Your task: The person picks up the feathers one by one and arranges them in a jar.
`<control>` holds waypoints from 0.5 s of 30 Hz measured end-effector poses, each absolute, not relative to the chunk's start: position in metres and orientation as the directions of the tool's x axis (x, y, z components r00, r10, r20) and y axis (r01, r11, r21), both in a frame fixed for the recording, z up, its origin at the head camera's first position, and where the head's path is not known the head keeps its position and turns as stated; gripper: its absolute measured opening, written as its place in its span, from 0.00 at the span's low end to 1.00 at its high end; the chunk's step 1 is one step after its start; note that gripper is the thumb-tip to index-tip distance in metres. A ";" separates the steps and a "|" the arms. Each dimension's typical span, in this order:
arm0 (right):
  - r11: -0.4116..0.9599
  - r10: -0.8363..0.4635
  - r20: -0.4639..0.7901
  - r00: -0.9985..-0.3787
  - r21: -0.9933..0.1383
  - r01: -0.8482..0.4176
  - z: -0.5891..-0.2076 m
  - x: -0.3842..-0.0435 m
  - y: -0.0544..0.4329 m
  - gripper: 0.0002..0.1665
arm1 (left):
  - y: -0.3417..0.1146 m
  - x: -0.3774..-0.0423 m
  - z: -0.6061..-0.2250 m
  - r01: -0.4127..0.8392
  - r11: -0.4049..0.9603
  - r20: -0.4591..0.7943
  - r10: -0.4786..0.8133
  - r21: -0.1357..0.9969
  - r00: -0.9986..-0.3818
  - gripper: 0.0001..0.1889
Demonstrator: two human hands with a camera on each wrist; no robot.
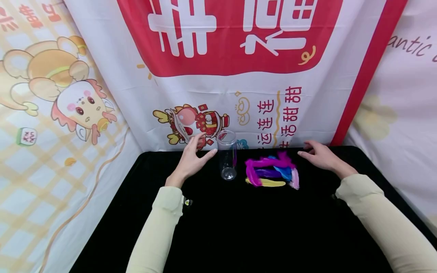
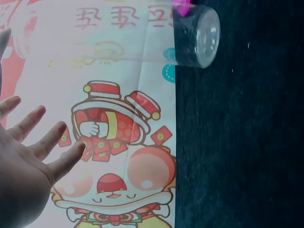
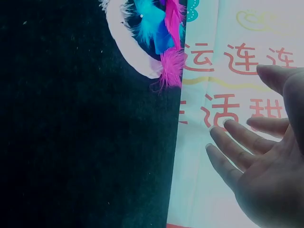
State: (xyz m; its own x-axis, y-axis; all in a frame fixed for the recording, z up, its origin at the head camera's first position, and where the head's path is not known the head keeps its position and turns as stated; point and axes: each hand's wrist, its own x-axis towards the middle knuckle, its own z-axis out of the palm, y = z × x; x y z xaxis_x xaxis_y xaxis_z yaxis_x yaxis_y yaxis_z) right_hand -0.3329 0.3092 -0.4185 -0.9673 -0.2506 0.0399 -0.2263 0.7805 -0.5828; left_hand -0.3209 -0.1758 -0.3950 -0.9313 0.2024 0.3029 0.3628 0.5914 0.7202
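Layout: clear container (image 1: 227, 157) and loose feathers (image 1: 252, 172) set between two unloaded hands

Near side: The left sleeve (image 1: 155, 227) and right sleeve (image 1: 372, 212) enter from opposite sides. Between them, the broad near stretch of the black table (image 1: 218, 227) gives the most room for drawing items toward the person.

Middle: The feathers, in magenta, purple, blue, yellow and pale pink, lie flat in an overlapping pile right of centre. The clear container stands upright just left of them; resting on its base, it presumably stays steady without support. The short gap between the two probably keeps both within easy reach.

Hands: The left hand (image 1: 190, 161) is left of the clear container, fingers extended and spread, holding nothing. Its thumb tip is just beside the wall; contact cannot be confirmed. The right hand (image 1: 322, 156) is right of the feathers and apart from them, fingers loosely extended, also holding nothing. This flanking position appears to leave an inward path from each side.

Far side: The table edge runs close behind the items, with the printed backdrop (image 1: 205, 85) rising there. Clearance for moves away from the person is therefore slight.
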 end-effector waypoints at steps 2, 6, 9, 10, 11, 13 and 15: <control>0.779 -0.239 0.023 -0.971 -0.592 -0.206 -0.419 -0.336 0.307 0.43 | -0.174 -0.321 -0.395 0.365 0.561 0.300 0.208 0.743 -0.931 0.44; 0.768 -0.234 0.018 -0.972 -0.610 -0.196 -0.421 -0.341 0.306 0.41 | -0.171 -0.322 -0.395 0.369 0.515 0.295 0.222 0.773 -0.929 0.41; 0.755 -0.236 0.026 -0.971 -0.624 -0.200 -0.422 -0.344 0.305 0.39 | -0.169 -0.324 -0.396 0.369 0.477 0.296 0.223 0.798 -0.929 0.39; 0.752 -0.235 0.029 -0.971 -0.628 -0.201 -0.423 -0.345 0.305 0.39 | -0.168 -0.323 -0.396 0.369 0.464 0.296 0.225 0.805 -0.928 0.38; 0.749 -0.237 0.032 -0.971 -0.631 -0.203 -0.423 -0.346 0.305 0.38 | -0.167 -0.323 -0.396 0.368 0.455 0.295 0.225 0.811 -0.928 0.38; 0.744 -0.238 0.035 -0.971 -0.635 -0.206 -0.425 -0.347 0.305 0.35 | -0.165 -0.323 -0.397 0.368 0.441 0.295 0.229 0.819 -0.928 0.39; 0.743 -0.240 0.035 -0.970 -0.636 -0.207 -0.426 -0.349 0.305 0.33 | -0.163 -0.322 -0.397 0.368 0.427 0.294 0.232 0.826 -0.927 0.40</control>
